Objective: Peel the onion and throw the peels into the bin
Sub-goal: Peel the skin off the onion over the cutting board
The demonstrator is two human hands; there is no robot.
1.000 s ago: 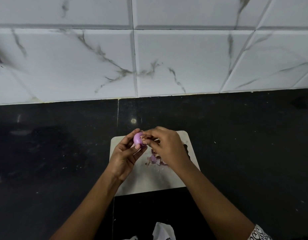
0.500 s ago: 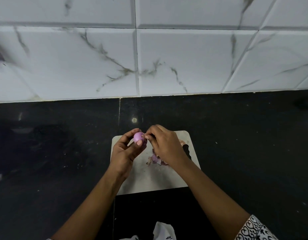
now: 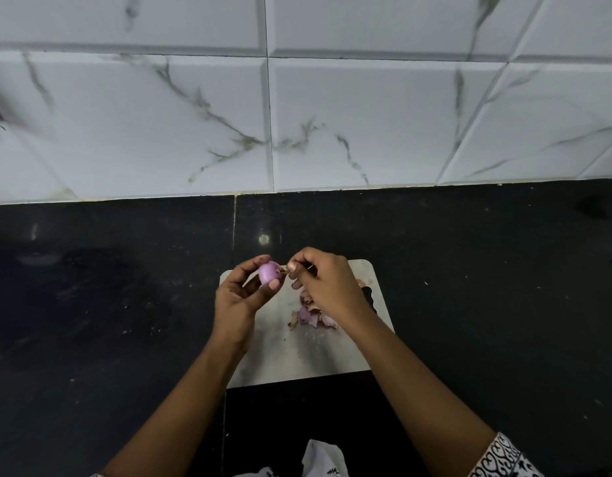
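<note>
Backdrop: white marble-veined wall tiles [image 3: 366, 115] are seen behind a black surface [image 3: 469, 270].
Board: a pale cutting board [image 3: 297, 356] is laid flat on the surface.
Onion: the purple onion [image 3: 268, 271] is held above the board's far left corner, enclosed by the left grip [image 3: 237, 301].
Peeling: a skin scrap [image 3: 285, 270] at the onion's right end is pinched by the right grip [image 3: 326, 284].
Peels: loose peels [image 3: 313, 318] are heaped on the board, partly hidden beneath the right wrist.

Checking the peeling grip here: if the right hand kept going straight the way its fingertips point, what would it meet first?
The onion, held in the left hand. The right hand points leftward at its tip, pinching what looks like peel there; depth is unclear.
</note>
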